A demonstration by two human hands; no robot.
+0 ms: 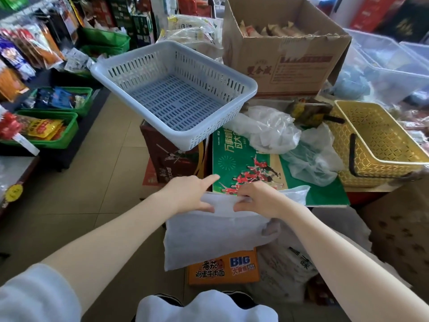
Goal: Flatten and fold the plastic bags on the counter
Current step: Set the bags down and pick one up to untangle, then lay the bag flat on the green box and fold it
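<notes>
A flattened white plastic bag [209, 238] hangs over the near edge of a green carton [246, 159] and down in front of it. My left hand [188, 194] holds the bag's top edge, thumb under the fold and forefinger stretched out over the carton. My right hand [257, 198] pinches the same top edge just to the right, fingers curled on the plastic. Two crumpled clear bags lie farther back on the carton, one [267, 129] near the middle and one [313, 159] beside the yellow basket.
A pale blue slotted basket [176, 89] sits tilted on a brown box behind my left hand. A yellow basket [376, 145] stands at the right, a large open cardboard box [285, 54] behind. An orange noodle carton [222, 268] lies below the bag. Green bins of snacks line the left aisle.
</notes>
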